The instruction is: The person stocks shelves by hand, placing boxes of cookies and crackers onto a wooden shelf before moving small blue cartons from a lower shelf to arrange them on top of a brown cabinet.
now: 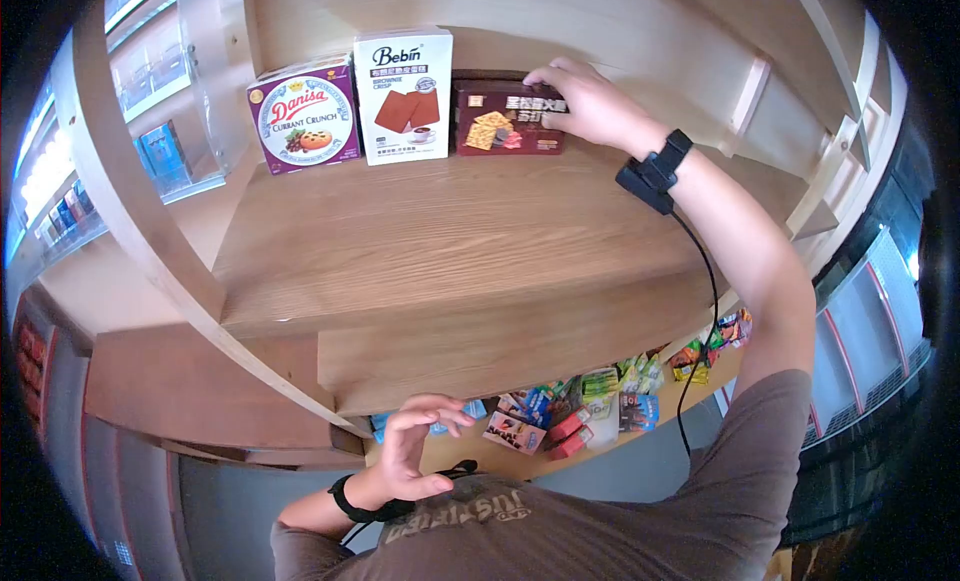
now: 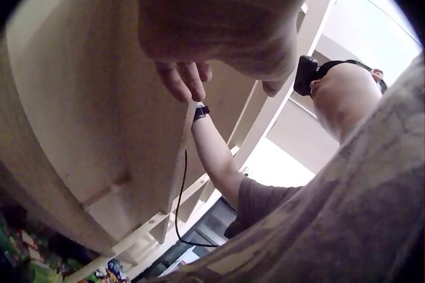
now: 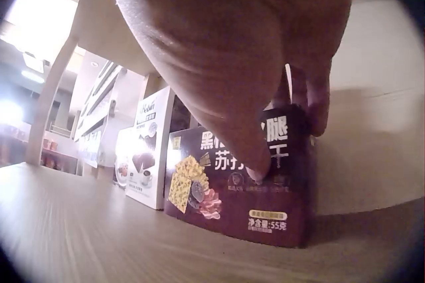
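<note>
My right hand [image 1: 588,106] holds the right end of a dark maroon cracker box [image 1: 490,131], which stands on the wooden shelf [image 1: 480,221]. In the right wrist view the thumb presses the printed front of this box [image 3: 232,207], and the fingers reach over its top right corner. Left of it stands a taller white Bebin brownie crisp box [image 1: 408,131], and beyond that a purple and white Danisa cookie box [image 1: 305,131]. Down in front of the shelf, my left hand [image 1: 415,446] hangs in the air with loosely bent fingers, holding nothing.
A lower surface bears several colourful snack packets [image 1: 600,386]. An upright wooden post [image 1: 140,196] frames the shelf's left side, with a clear display rack [image 1: 160,91] beyond it. From the right wrist strap [image 1: 655,171] a black cable [image 1: 708,281] hangs down.
</note>
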A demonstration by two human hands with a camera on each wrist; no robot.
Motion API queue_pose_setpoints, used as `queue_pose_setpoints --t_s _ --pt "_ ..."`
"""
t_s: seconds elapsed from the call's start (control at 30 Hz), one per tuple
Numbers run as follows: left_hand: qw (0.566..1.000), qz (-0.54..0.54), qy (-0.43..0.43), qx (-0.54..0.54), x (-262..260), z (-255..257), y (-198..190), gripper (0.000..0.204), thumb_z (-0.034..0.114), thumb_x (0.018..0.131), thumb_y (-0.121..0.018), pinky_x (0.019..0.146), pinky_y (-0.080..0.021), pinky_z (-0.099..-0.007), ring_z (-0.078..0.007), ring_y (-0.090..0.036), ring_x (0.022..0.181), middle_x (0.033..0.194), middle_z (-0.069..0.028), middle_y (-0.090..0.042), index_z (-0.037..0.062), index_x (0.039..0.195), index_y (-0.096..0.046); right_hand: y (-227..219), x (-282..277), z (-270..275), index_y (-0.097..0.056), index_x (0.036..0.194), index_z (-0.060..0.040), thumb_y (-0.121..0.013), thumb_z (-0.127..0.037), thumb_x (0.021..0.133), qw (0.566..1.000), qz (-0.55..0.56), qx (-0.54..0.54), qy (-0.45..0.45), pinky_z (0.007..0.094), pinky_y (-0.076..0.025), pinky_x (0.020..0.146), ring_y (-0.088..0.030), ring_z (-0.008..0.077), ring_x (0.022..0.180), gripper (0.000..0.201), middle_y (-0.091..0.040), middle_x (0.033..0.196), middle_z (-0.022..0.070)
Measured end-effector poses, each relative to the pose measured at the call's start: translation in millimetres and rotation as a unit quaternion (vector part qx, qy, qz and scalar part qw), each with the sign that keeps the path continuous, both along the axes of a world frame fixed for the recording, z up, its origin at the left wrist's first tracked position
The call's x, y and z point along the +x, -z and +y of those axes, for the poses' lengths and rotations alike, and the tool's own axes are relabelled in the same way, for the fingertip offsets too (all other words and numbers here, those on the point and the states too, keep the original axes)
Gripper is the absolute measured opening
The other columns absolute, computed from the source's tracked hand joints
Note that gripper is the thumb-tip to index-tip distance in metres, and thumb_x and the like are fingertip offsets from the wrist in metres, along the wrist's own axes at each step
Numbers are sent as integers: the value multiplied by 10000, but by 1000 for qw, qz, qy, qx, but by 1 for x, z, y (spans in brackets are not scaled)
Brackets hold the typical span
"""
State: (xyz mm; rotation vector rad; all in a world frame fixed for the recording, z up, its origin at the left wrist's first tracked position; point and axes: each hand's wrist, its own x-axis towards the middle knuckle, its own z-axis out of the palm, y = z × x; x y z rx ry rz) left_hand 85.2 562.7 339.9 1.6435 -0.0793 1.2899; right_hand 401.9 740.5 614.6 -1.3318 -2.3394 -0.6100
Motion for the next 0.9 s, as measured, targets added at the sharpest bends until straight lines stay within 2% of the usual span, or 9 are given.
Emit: queue_pose_setpoints --t_s 0.07,0.33,0.4,0.53,0.6,0.7,0.9 --pt "1000 3 2 -3 2 0 0 753 342 769 -762 790 -456 -401 -320 -553 1063 1271 -222 -401 119 1325 -304 1 -5 1 -535 1142 -76 -704 -109 754 1000 1 -7 -1 384 -432 912 -516 295 1030 424 -540 1049 113" --pt "1000 8 0 -11 8 -1 2 747 356 773 -755 784 -452 -398 -313 -560 1037 1242 -217 -427 126 1321 -303 3 -8 13 -522 1163 -77 -691 -121 770 1000 -9 -6 23 388 -433 932 -520 303 1084 430 -547 1125 123" --pt "1000 8 -5 -9 8 -1 3 738 356 777 -752 778 -451 -397 -310 -562 1033 1238 -215 -430 122 1318 -307 2 -12 10 -511 1174 -77 -686 -123 775 997 8 -38 65 388 -440 928 -523 304 1096 438 -545 1147 126" --pt "1000 9 -6 -15 8 -1 4 728 356 783 -747 778 -450 -395 -304 -561 1027 1230 -212 -436 116 1315 -312 6 -10 17 -542 1130 -56 -671 -103 755 999 9 2 37 410 -456 896 -551 334 1033 399 -562 1074 163" --pt "1000 -3 12 -13 9 1 4 689 263 791 -747 801 -446 -385 -300 -562 1051 1275 -216 -431 98 1311 -326 5 -12 15 -538 1136 -59 -661 -101 761 998 6 -7 58 410 -455 897 -548 331 1038 396 -563 1071 162" --pt "1000 -5 19 -16 9 2 6 687 254 786 -752 802 -443 -385 -299 -562 1051 1273 -213 -436 96 1306 -332 5 -14 14 -514 1156 -75 -681 -151 784 996 -19 -7 92 388 -449 914 -538 302 1073 415 -557 1130 128" --pt "1000 -3 25 -19 11 2 8 674 240 788 -749 801 -441 -385 -298 -562 1052 1272 -209 -437 92 1301 -337 5 -12 13 -517 1159 -73 -678 -164 785 994 -25 -7 103 396 -454 906 -538 304 1076 417 -558 1122 127"
